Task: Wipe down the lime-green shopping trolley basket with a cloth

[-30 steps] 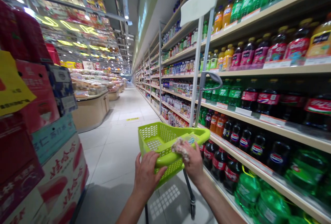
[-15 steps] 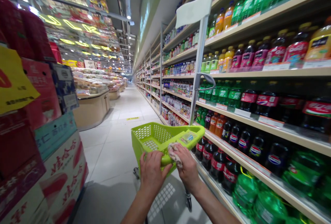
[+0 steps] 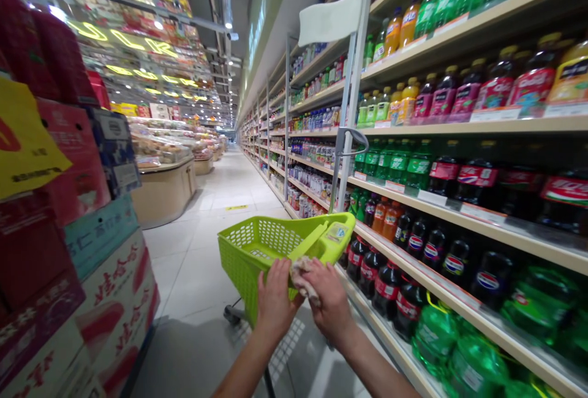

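A lime-green plastic shopping cart [image 3: 257,248] stands in the aisle in front of me, its basket tilted toward the left. My left hand [image 3: 274,300] rests on the near rim of the basket with fingers curled over it. My right hand [image 3: 329,303] is closed on a crumpled pale cloth [image 3: 299,275], pressed against the same rim right beside the left hand. The cart's grey handle post [image 3: 349,147] rises behind the basket, with a white sign [image 3: 331,18] on top.
Shelves of soda and juice bottles [image 3: 459,177] line the right side of the aisle. Stacked red and white cartons [image 3: 68,245] stand close on my left. A tiled floor [image 3: 215,202] runs ahead, past a wooden display counter [image 3: 163,187].
The cart has shifted left and turned. My two hands have come together on the near rim, the right one bringing the cloth leftward.
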Demonstrator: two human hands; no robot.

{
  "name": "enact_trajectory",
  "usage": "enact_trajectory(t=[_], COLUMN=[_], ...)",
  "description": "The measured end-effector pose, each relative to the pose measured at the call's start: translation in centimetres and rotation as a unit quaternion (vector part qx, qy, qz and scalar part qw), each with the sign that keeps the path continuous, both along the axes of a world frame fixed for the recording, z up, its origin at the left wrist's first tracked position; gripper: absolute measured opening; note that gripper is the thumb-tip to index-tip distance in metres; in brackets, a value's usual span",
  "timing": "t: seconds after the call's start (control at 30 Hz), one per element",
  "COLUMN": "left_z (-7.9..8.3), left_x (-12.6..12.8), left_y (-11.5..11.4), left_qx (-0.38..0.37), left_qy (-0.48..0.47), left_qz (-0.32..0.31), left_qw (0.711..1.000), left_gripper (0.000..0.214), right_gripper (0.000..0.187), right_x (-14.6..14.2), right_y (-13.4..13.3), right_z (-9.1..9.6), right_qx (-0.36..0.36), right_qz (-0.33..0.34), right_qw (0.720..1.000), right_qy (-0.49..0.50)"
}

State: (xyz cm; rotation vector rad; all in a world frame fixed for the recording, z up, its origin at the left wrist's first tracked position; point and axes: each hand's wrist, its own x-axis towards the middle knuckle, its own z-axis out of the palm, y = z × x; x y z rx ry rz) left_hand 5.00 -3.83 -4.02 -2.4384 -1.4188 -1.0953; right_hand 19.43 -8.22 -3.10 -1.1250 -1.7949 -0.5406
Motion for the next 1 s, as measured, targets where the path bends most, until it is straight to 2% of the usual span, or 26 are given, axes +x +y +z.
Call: enact_trajectory(t=[0.07,0.2,0.27,0.37,0.43,0.53,0.67,0.87,1.0], left_z=[0.4,0.6,0.4,0.2,0.5,1.1,1.1,0.6,0.3], left_x=[0.4,0.9,1.2,1.8,1.9,1.5,0.6,1.3,1.7], left_y=[-0.3,-0.7,-0.8,-1.1,-1.2,-1.1,-0.2,0.0,-0.6], left_qx=[-0.005,-0.023,-0.029,-0.052,-0.079,-0.112,-0.159,-0.156,-0.15], left_qy=[0.004,0.026,0.027,0.029,0.043,0.071,0.089,0.113,0.11], left_qz=[0.002,-0.036,-0.038,-0.034,-0.044,-0.058,-0.007,0.009,0.0], left_qw=[1.0,0.999,0.998,0.998,0.995,0.989,0.983,0.981,0.983], left_gripper=[0.052,0.051,0.054,0.056,0.057,0.057,0.06,0.063,0.062], right_gripper=[0.033,0.031,0.032,0.038,0.033,0.029,0.03,0.031,0.029], right_x=[0.9,3.4,3.1,1.3,0.8,2.0,3.9,1.7,1.0], right_y=[0.3,1.0,0.6,-0.4,-0.7,-0.4,0.4,0.8,0.3], right_z=[0.2,0.4,0.3,0.1,0.1,0.4,0.5,0.4,0.8], right_qx=[0.005,-0.008,-0.02,-0.013,0.004,0.025,0.037,0.044,0.046], right_qz=[-0.022,-0.097,-0.104,-0.091,-0.082,-0.095,-0.158,-0.117,-0.086], right_qw=[1.0,0.989,0.988,0.994,0.996,0.995,0.984,0.992,0.994], right_qy=[0.015,0.113,0.11,0.055,0.019,0.013,0.074,-0.027,-0.045])
